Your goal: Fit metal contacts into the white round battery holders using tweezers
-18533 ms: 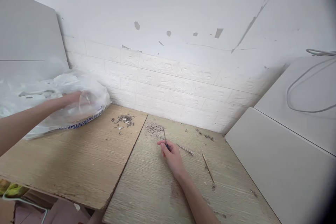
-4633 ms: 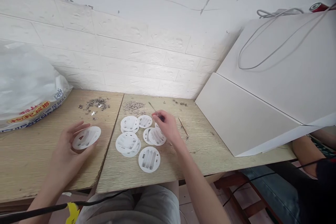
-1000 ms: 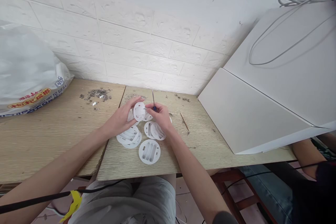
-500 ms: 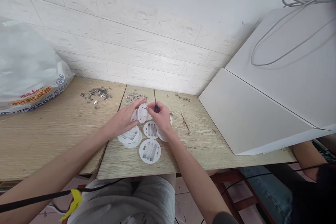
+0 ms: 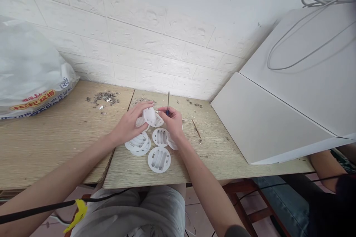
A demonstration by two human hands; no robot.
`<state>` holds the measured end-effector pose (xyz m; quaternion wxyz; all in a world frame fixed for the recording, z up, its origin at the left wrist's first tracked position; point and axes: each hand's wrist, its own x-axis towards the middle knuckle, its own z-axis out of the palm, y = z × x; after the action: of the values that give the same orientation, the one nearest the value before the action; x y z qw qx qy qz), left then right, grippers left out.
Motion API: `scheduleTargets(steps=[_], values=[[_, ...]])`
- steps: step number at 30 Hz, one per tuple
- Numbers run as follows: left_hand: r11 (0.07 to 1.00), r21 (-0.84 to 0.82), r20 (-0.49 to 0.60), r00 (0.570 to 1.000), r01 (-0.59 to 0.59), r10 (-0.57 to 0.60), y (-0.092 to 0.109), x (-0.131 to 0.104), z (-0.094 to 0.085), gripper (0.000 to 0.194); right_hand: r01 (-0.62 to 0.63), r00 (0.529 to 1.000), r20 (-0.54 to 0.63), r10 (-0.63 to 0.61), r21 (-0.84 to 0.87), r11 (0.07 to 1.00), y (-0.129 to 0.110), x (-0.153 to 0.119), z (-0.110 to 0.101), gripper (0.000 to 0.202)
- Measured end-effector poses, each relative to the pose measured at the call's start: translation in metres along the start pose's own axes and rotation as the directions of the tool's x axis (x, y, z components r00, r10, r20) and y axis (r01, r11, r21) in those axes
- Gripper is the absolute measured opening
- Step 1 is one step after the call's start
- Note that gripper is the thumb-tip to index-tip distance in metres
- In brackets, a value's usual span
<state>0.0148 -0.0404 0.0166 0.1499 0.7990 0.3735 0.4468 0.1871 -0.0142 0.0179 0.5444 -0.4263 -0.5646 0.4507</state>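
My left hand grips a round white plastic battery cover by its edge, thumb below and fingers above, with the disc tilted up. Close on its right, my right hand is closed round a screwdriver whose thin shaft points up toward the wall. Its thumb and forefinger pinch a small metal piece by the cover's edge. More round covers with battery slots lie below: one near the front, one in the middle, and an overlapping stack at the left.
Small metal contacts form a pile on the left board, with another pile behind my left hand. A thin wooden stick lies right. A large plastic bag and a white box flank the table. Another person's arm shows far right.
The held cover has turned and tipped, showing a different side. My right hand has shifted slightly, and the screwdriver shaft now stands more upright and further right.
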Motion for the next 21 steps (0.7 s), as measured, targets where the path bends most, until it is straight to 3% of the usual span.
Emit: scheduleTargets(steps=[2, 5, 9, 13, 21], values=[[0.989, -0.119, -0.041, 0.994, 0.092, -0.097, 0.003, 0.002, -0.001, 0.039, -0.015, 0.999, 0.031, 0.014, 0.031, 0.999, -0.002, 0.000, -0.001, 0.015], [0.933, -0.280, -0.008, 0.971, 0.226, -0.238, 0.003, 0.004, -0.001, 0.028, -0.006, 0.996, 0.089, -0.001, 0.073, 0.997, -0.003, -0.002, -0.001, 0.016], [0.821, -0.452, 0.070, 0.931, 0.350, -0.358, 0.003, 0.005, 0.000, 0.030, 0.022, 0.986, 0.162, -0.037, 0.096, 0.995, -0.004, -0.006, 0.003, 0.018], [0.766, -0.515, 0.111, 0.916, 0.384, -0.385, 0.004, 0.003, -0.001, 0.027, 0.023, 0.979, 0.197, -0.048, 0.129, 0.991, -0.005, -0.010, 0.005, 0.018], [0.732, -0.584, 0.160, 0.934, 0.351, -0.320, 0.002, 0.002, -0.001, 0.023, 0.052, 0.977, 0.197, -0.082, 0.155, 0.987, -0.008, -0.010, 0.002, 0.016]])
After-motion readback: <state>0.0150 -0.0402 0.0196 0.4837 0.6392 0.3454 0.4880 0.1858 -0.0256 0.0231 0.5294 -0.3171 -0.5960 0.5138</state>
